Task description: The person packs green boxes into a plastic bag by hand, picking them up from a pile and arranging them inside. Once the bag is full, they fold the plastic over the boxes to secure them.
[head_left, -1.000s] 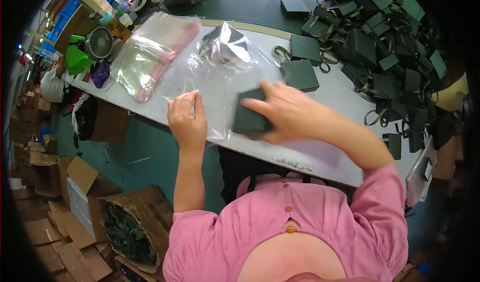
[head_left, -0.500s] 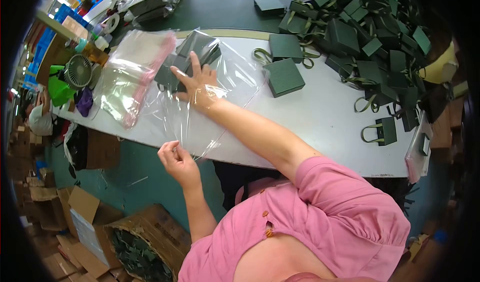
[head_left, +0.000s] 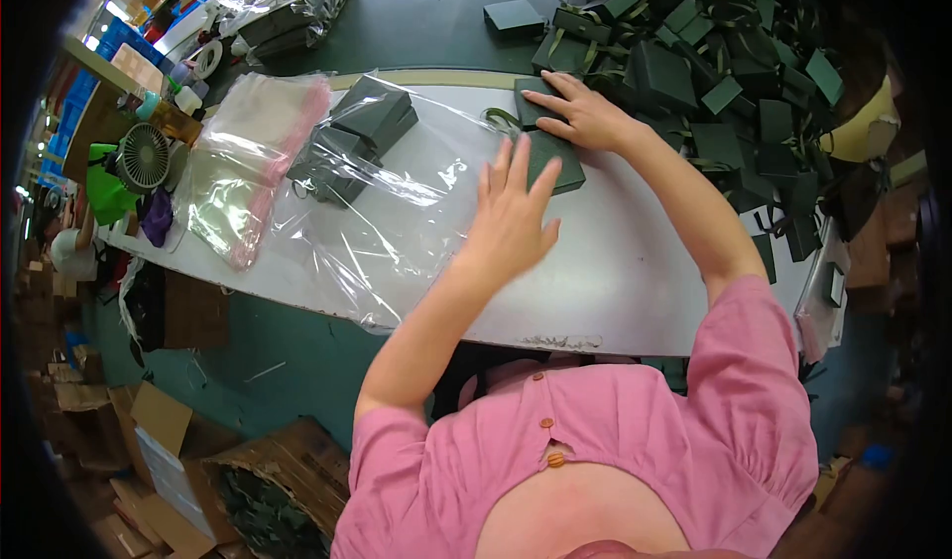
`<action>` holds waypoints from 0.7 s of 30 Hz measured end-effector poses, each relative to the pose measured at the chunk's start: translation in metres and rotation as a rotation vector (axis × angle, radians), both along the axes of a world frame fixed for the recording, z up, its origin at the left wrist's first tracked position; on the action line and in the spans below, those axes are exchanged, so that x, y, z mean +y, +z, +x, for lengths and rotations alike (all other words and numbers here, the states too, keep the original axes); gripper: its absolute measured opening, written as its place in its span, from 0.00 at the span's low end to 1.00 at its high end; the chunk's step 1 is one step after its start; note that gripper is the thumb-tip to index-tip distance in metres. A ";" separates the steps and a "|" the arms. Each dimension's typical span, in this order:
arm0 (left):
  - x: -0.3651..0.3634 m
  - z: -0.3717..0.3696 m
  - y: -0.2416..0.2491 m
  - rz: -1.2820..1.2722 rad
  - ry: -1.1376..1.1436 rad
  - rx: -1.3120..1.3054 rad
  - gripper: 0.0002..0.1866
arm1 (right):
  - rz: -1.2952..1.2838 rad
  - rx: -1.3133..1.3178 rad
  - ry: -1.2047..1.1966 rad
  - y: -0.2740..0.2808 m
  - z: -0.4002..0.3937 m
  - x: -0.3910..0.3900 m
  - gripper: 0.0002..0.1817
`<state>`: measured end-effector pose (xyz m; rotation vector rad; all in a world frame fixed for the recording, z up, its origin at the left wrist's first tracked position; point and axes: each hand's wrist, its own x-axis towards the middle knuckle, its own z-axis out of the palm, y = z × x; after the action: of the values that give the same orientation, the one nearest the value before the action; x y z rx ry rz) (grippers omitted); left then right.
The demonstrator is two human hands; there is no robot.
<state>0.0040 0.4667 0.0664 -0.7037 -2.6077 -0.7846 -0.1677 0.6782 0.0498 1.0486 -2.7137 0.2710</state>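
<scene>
My right hand (head_left: 585, 115) lies on the far dark green box (head_left: 534, 100), its fingers stretched across the top. A second green box (head_left: 562, 167) sits against it on the near side. My left hand (head_left: 514, 212) is open with fingers spread, its fingertips at the left edge of this nearer box. A loop of green ribbon (head_left: 501, 118) sticks out beside the far box. To the left, a large clear plastic bag (head_left: 397, 232) lies spread on the white table (head_left: 605, 281), with several green boxes (head_left: 369, 118) inside its far end.
A stack of clear bags with pink edges (head_left: 253, 152) lies at the left, near a small fan (head_left: 144, 155). A heap of green ribboned boxes (head_left: 684, 73) fills the far right. Below, a carton (head_left: 288, 460) holds dark green pieces.
My right hand has left the bag's boxes and moved right onto the far loose box. My left hand has let go of the bag's near edge and come up beside the nearer box.
</scene>
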 end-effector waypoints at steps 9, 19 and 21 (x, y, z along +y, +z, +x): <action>-0.009 0.043 -0.011 -0.163 -0.067 -0.198 0.38 | 0.636 -0.589 -0.394 0.087 0.105 0.049 0.48; -0.029 0.118 0.007 0.076 0.013 -0.543 0.40 | 0.057 -0.409 -0.119 0.041 0.130 0.092 0.50; -0.025 0.125 0.002 0.282 -0.003 -0.619 0.39 | -0.044 -0.432 -0.288 0.032 0.143 0.087 0.50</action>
<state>0.1295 0.4421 0.0685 -0.4259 -2.9125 -1.5372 -0.0245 0.7653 0.0820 0.6283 -3.1726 0.5587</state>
